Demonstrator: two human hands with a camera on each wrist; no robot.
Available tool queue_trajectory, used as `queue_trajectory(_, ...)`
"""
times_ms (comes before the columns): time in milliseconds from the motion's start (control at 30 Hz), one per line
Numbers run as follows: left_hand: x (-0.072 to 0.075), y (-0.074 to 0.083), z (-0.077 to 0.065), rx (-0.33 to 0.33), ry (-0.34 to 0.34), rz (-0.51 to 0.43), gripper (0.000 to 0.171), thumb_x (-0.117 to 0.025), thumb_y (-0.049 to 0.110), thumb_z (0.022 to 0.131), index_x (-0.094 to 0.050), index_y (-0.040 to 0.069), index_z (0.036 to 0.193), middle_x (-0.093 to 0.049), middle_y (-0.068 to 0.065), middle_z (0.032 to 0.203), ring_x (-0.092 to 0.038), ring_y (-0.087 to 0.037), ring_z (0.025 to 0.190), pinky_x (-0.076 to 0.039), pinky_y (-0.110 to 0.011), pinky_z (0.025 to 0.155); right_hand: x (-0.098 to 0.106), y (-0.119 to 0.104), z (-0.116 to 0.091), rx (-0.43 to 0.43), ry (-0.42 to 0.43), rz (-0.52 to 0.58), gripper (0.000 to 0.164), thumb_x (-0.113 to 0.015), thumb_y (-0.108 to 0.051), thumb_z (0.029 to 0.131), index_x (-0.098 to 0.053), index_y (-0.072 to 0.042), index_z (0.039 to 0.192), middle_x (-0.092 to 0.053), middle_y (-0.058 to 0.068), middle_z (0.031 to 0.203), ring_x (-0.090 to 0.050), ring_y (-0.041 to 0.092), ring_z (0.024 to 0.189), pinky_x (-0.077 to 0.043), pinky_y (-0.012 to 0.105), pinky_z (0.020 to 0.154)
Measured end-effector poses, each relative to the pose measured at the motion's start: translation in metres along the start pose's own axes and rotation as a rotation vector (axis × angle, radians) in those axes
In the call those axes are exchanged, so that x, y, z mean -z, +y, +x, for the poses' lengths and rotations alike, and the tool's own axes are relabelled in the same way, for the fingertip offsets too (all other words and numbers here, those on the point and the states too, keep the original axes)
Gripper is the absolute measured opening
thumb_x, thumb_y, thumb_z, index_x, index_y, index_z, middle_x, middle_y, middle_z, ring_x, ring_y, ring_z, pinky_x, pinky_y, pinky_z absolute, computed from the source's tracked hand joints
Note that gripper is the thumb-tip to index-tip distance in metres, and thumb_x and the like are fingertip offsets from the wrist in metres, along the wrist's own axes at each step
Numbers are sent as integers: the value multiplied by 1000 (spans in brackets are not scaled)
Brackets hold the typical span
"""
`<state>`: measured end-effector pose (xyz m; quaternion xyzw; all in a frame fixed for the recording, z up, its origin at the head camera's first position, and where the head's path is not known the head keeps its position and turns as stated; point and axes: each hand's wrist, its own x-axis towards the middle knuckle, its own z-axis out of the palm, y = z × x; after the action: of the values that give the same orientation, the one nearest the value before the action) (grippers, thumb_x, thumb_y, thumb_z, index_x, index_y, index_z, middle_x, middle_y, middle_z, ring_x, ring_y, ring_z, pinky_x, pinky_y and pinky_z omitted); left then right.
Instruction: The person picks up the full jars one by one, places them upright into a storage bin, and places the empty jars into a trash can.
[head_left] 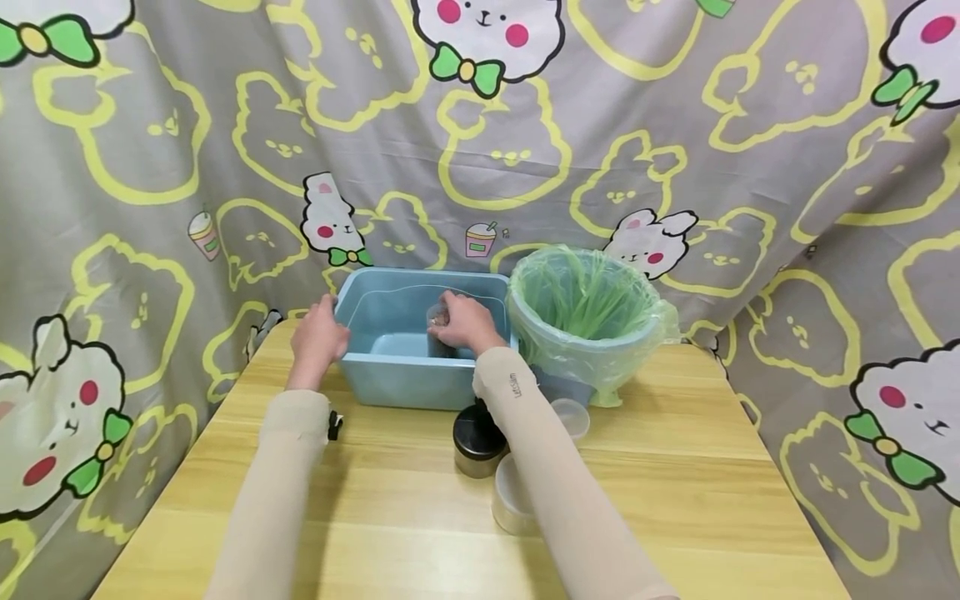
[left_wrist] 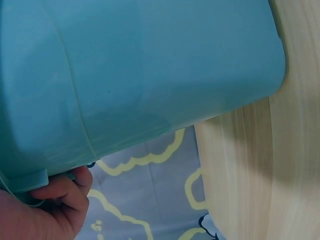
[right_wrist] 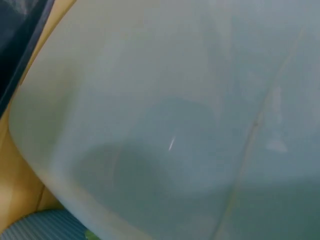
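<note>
A light blue rectangular basin point(head_left: 412, 385) stands on the wooden table. My left hand point(head_left: 318, 337) holds its left end at the rim; the left wrist view shows that hand's fingers point(left_wrist: 75, 192) curled under the lip. Reaching over the front rim, my right hand point(head_left: 467, 321) grips a clear cylindrical container point(head_left: 435, 317) inside the basin. Something dark shows in its lower part, and my fingers cover much of its side. In the right wrist view the basin's outer wall point(right_wrist: 175, 100) fills most of the picture and hides the hand.
Right of the basin stands a bin with a pale green bag point(head_left: 600, 358) over its rim. Near my right forearm are a black-lidded jar point(head_left: 477, 437), a clear container point(head_left: 513, 500) and a clear round piece point(head_left: 573, 418). A patterned curtain point(head_left: 517, 183) hangs behind the table.
</note>
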<state>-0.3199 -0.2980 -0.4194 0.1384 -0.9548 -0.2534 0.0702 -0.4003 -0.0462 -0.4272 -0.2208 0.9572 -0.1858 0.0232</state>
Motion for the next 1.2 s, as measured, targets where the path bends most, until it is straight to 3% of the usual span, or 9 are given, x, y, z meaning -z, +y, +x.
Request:
queue_trajectory(433, 0, 0, -2, 11, -3, -8, 61, -50, 10, 99, -33, 0, 157, -51, -32, 139, -57, -48, 113, -51, -63, 90, -3, 1, -2, 63, -115, -73, 41, -70, -29, 94, -59, -15, 130, -66, 7, 117, -61, 24, 102, -51, 41, 94)
queue_trajectory(900, -1, 2, -3, 14, -7, -11, 61, -50, 10, 100, -31, 0, 157, -50, -32, 141, -56, -49, 116, -51, -65, 93, 0, -1, -7, 35, -133, -100, 58, -76, -40, 93, -57, -18, 144, -61, 6, 127, -59, 23, 114, -50, 44, 101)
queue_trajectory(1067, 1, 3, -2, 16, -11, -1, 62, -50, 9, 100, -30, 0, 158, -50, -32, 141, -56, -50, 116, -51, -64, 92, 3, -3, -6, 36, -111, -141, 69, -71, -53, 94, -50, -23, 153, -54, 5, 142, -59, 25, 121, -50, 47, 103)
queue_trajectory(1200, 1, 3, -3, 12, -12, 1, 63, -50, 9, 99, -30, -1, 158, -50, -33, 140, -56, -49, 114, -52, -63, 90, 14, -8, -12, 77, -85, -108, 66, -62, -56, 99, -48, -25, 155, -48, 4, 153, -55, 27, 133, -49, 48, 107)
